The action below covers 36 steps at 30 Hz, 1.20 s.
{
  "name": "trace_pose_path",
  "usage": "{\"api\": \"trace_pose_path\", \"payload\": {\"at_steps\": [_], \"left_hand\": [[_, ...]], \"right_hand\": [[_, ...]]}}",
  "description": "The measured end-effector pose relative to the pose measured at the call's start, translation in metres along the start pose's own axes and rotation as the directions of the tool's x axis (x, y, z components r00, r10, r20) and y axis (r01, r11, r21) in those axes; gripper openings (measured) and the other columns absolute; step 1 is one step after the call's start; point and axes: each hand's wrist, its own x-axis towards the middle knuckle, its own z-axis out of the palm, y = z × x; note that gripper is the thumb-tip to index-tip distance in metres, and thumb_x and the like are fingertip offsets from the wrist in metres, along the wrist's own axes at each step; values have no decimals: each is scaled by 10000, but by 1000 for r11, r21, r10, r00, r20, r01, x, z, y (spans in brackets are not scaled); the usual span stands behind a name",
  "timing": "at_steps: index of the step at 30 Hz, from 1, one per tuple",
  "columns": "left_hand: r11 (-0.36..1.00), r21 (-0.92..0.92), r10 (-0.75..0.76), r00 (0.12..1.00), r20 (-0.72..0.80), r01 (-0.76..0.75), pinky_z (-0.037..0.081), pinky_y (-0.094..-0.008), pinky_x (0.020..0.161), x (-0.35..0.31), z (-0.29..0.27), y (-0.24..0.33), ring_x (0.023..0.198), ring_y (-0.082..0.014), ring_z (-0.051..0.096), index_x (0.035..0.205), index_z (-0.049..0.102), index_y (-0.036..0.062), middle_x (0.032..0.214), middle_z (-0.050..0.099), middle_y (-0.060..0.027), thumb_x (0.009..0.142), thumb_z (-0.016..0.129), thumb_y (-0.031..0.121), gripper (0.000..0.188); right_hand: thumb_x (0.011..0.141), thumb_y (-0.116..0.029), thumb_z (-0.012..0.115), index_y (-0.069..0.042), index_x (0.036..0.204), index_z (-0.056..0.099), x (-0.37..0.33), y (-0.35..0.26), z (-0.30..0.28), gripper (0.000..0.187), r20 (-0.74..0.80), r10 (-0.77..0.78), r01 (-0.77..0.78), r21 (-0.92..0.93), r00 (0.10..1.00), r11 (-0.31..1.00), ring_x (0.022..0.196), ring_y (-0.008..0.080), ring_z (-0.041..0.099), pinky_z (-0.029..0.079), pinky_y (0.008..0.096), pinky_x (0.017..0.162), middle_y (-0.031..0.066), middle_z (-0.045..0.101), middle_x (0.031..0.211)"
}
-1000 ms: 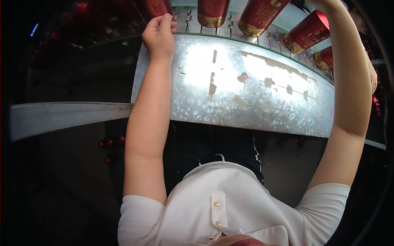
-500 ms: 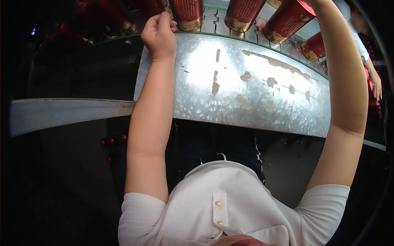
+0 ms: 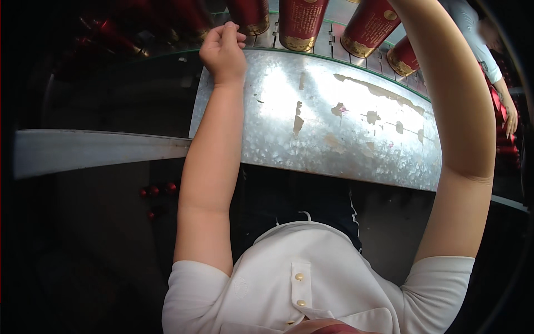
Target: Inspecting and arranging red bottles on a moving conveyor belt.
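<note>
Your left hand point(image 3: 223, 53), fingers curled and thumb pressed against them, lies just beside a red-and-gold canister point(image 3: 248, 14) standing on the slatted conveyor point(image 3: 270, 40), beyond the metal sheet point(image 3: 272, 139). Your right hand is out of view; its grip cannot be told.

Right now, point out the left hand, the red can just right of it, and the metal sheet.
Left hand point(image 3: 223, 54): head view, middle of the hand, below the thumb.
Red can point(image 3: 248, 14): head view, side wall.
Metal sheet point(image 3: 314, 119): head view, bare top surface.
</note>
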Motion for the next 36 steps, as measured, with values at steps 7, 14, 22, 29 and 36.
{"api": "trace_pose_path", "payload": {"at_steps": [7,14,22,29,36], "left_hand": [[1000,-7,16,999,30,-16,482,-227,606,4,4,4,632,-93,600,893,673,-15,741,680,-54,972,663,162,194],[999,-31,13,999,31,-12,475,-225,593,4,5,9,620,-89,589,893,673,-8,734,676,-49,969,673,158,183],[999,-28,23,1000,14,-22,479,-221,591,3,9,9,620,-85,592,892,674,-9,736,678,-49,968,675,154,180],[999,-16,44,999,18,-43,483,-225,590,7,9,9,623,-89,599,890,681,-14,725,677,-48,964,677,152,182],[999,-35,40,999,14,-39,485,-228,590,9,4,10,622,-92,603,880,671,-10,719,673,-43,960,680,149,178]], "right_hand": [[954,-258,710,8,995,702,-5,24,-10,270,20,88,-87,-9,996,996,917,309,711,552,410,839,208,725,980],[953,-350,695,9,1166,688,8,28,-16,417,-189,-70,31,-205,980,978,1068,358,687,530,443,950,223,719,1117],[936,-351,707,5,1082,726,36,39,14,385,-27,-42,40,-61,999,997,1057,386,692,540,446,930,244,723,1082],[906,-383,743,40,969,737,27,50,5,428,-109,7,-23,-147,994,989,958,403,710,556,458,866,266,726,987],[926,-459,699,51,958,749,22,34,-19,513,-48,246,-241,-440,968,865,955,369,727,564,447,871,263,735,970]]}}
